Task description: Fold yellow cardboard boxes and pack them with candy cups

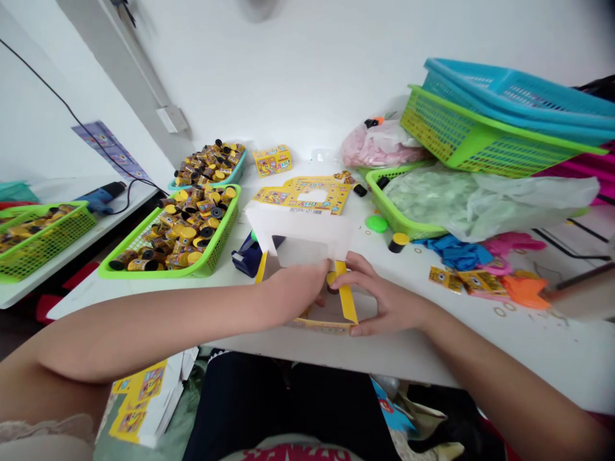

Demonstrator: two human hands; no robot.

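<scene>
In front of me on the table stands an open yellow cardboard box (349, 306), its white inner lid (307, 224) raised on the far side. My right hand (384, 298) grips the box's right wall, thumb low at the near corner and fingers over the top edge. My left hand (300, 288) reaches down into the box, and most of its fingers are hidden. Between the two hands, inside the box, shows a small canister (331, 282) with a yellow cap. Whether the left fingers hold anything cannot be made out.
To the left, a green basket (218, 256) is full of small canisters. A blue tape dispenser (246, 256) stands beside it. Flat yellow cardboard (331, 192) and a closed yellow box (272, 161) lie behind. At right are a bagged basket (423, 227), a loose canister (398, 242) and colored balloons (454, 251).
</scene>
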